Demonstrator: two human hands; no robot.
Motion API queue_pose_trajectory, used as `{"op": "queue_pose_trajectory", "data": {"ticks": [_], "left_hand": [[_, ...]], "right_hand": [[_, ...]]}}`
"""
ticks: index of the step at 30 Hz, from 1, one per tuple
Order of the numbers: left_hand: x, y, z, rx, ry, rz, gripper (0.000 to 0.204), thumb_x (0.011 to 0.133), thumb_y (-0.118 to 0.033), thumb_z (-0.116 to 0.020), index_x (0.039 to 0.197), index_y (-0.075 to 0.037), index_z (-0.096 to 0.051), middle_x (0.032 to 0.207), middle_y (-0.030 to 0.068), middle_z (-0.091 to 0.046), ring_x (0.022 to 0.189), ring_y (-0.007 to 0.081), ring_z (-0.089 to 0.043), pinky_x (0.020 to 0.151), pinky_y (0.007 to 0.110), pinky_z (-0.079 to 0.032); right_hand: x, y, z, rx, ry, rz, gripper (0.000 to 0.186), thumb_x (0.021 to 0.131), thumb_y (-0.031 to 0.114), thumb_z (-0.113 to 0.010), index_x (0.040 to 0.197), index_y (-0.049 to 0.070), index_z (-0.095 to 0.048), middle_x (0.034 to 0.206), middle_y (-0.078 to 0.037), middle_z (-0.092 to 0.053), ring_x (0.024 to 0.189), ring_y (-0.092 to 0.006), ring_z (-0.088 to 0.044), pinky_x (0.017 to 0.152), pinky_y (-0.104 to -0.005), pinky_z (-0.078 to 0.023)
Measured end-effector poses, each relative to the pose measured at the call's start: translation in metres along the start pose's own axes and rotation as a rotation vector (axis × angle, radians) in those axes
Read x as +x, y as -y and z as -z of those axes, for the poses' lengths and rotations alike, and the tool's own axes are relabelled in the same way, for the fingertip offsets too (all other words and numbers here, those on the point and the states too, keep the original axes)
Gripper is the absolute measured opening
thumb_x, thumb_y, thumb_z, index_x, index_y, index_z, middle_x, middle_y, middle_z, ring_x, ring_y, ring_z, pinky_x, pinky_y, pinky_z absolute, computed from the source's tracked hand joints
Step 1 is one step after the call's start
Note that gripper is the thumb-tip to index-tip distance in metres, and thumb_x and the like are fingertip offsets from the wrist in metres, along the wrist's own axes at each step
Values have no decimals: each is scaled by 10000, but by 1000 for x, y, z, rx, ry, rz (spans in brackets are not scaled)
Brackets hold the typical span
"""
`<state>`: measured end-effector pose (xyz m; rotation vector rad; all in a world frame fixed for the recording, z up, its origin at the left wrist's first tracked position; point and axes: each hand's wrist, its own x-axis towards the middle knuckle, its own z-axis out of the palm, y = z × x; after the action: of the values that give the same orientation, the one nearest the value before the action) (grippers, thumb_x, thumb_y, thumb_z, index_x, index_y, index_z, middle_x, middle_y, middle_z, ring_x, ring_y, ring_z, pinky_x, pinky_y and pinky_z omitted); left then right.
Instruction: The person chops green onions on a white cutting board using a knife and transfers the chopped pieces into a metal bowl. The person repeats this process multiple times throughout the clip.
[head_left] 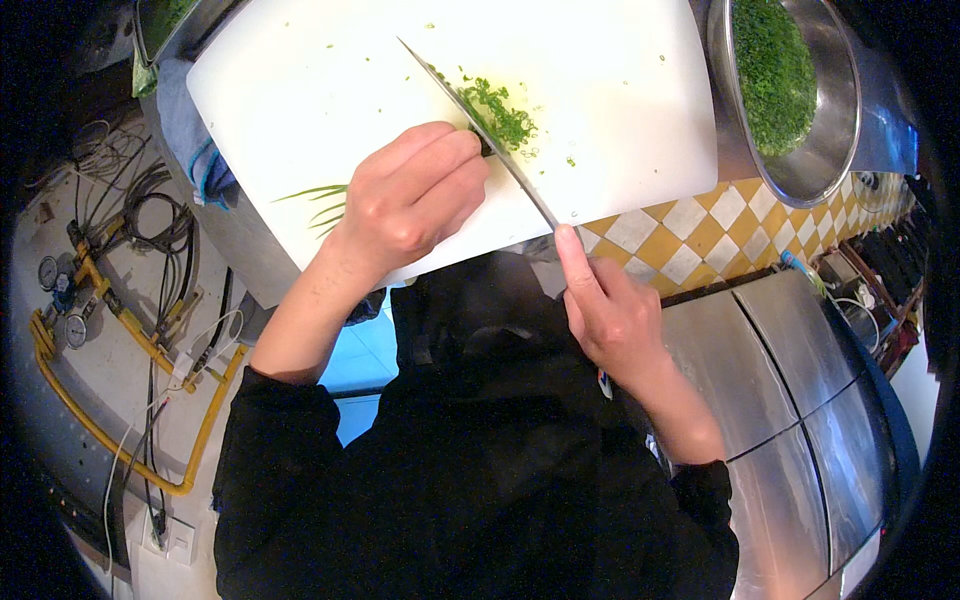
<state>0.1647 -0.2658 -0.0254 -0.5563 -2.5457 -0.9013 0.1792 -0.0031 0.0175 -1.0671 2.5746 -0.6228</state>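
Left hand (415, 190): fingers curled together over uncut greens (331, 188), on white board (620, 130); right hand (610, 305) wrapped round knife (520, 182). Cut pile (508, 118) beside blade, bowl (843, 105) well stocked (short bunch seemingly left)

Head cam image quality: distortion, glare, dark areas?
Head view: black surround at the rim; the white cutting board shows curved edges; bright streaks reflect off the steel panels; the black clothing loses most detail; the knife outline reads clearly.
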Motion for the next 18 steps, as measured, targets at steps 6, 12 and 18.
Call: {"op": "queue_pose_trajectory", "data": {"ticks": [6,12,18], "left_hand": [[0,4,-4,37,-66,-67,188,621,12,-734,788,8,-647,876,103,-648,765,250,-659,623,305,-546],[0,1,-1,26,-23,-40,197,630,15,-760,807,15,-674,895,128,-672,793,279,-677,680,339,-572],[-1,1,0,13,-9,-25,202,638,26,-770,821,13,-685,904,134,-683,801,294,-685,704,358,-583]], "right_hand": [[-23,13,18,34,7,5,594,789,44,-652,1378,75,-586,758,-56,-536,522,-187,-530,470,-323,-466],[-40,11,20,37,22,-11,591,783,43,-651,1371,53,-588,756,-65,-540,533,-194,-537,483,-322,-476],[-37,12,18,8,22,-26,589,789,47,-652,1374,67,-589,768,-63,-550,527,-191,-536,475,-321,-472]]}}
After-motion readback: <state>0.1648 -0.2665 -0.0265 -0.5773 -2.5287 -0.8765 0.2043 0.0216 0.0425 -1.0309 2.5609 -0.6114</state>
